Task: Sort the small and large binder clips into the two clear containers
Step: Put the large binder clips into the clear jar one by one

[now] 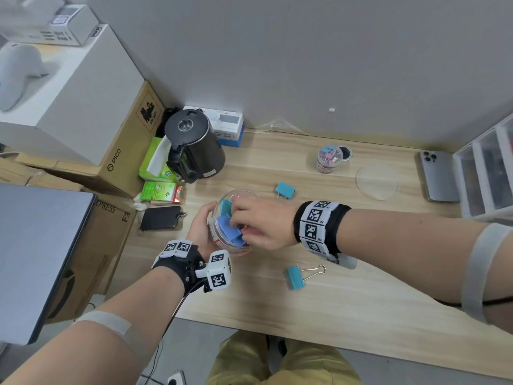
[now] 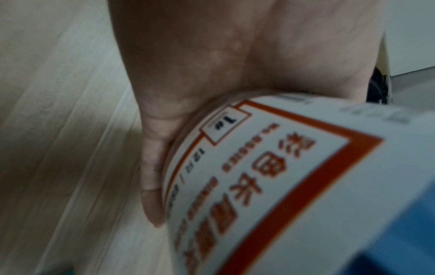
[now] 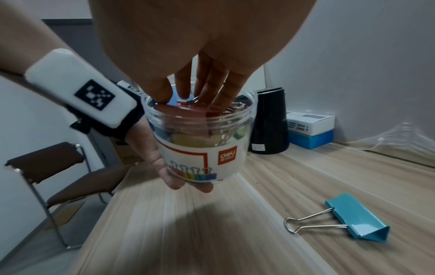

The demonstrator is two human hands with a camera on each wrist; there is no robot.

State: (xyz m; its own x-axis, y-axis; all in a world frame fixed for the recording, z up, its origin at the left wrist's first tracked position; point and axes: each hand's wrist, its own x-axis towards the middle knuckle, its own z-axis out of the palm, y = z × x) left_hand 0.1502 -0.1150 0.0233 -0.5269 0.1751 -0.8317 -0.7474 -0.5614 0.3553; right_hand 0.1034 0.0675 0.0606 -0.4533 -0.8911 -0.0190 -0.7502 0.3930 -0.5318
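Note:
My left hand (image 1: 200,229) grips the large clear jar (image 1: 241,192) from the side and holds it tilted just above the desk; its white and orange label (image 2: 282,186) fills the left wrist view. Several large clips lie inside the jar (image 3: 204,128). My right hand (image 1: 261,220) reaches into the jar's mouth, its fingers and thumb pinching a blue large binder clip (image 1: 231,232) that sticks out of the top. Two teal large clips lie loose on the desk, one behind the hands (image 1: 286,190) and one in front (image 1: 295,277). The small jar (image 1: 329,159) holds small coloured clips.
A clear round lid (image 1: 377,180) and a phone (image 1: 438,176) lie at the right, beside plastic drawers (image 1: 488,168). A black kettle (image 1: 194,145), tissue packs and cardboard boxes crowd the left. The wooden desk (image 1: 361,315) shows bare wood in front.

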